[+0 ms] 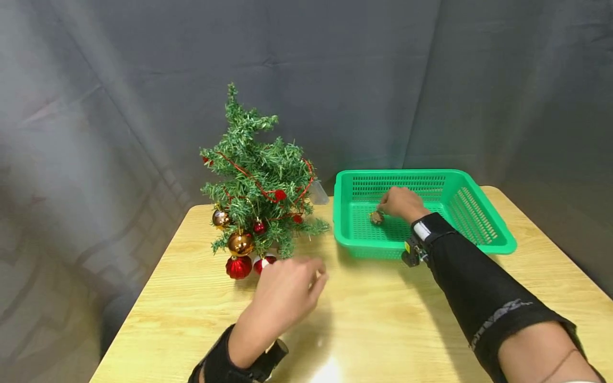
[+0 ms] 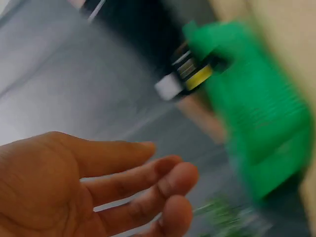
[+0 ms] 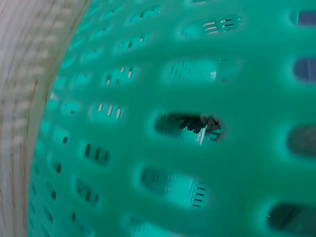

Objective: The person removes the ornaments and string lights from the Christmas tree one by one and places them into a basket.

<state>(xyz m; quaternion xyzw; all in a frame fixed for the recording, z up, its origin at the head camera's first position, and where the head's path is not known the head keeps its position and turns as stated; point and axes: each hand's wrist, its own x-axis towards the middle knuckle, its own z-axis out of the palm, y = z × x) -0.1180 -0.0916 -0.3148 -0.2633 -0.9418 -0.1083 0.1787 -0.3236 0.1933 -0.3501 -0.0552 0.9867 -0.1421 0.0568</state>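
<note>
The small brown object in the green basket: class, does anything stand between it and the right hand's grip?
Nothing visible does. In the head view, the right hand is inside the green basket, its grip right at the small brown object; whether they touch is unclear.

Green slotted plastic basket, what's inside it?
A small, lumpy brown object and, right by it, a person's bare right hand. The hand and black sleeve cover part of the basket; anything behind them can't be seen.
</note>
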